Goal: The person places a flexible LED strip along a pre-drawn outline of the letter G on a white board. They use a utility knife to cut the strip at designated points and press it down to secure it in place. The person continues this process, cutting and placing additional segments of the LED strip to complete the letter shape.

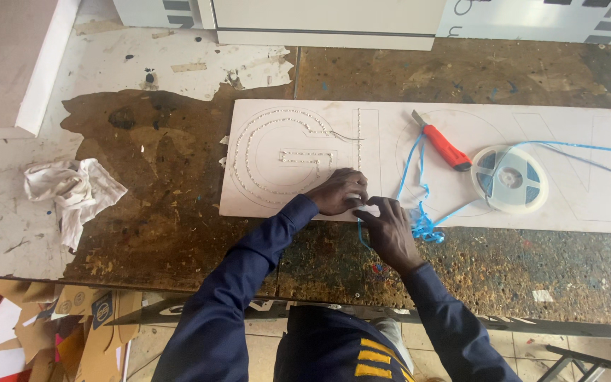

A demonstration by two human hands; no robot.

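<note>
Strip [359,159] on board [419,191], 12 o'clock of hands | left hand [339,192] and right hand [388,230] pinch its lower end | risk: blue liner [422,228] tangle at 3 o'clock may snag and tug strip crooked | knife [441,143] near reel [510,178]

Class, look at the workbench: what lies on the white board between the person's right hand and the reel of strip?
In the head view, a tangle of blue backing tape lies between the right hand and the reel, trailing toward the reel across the white board.
</note>
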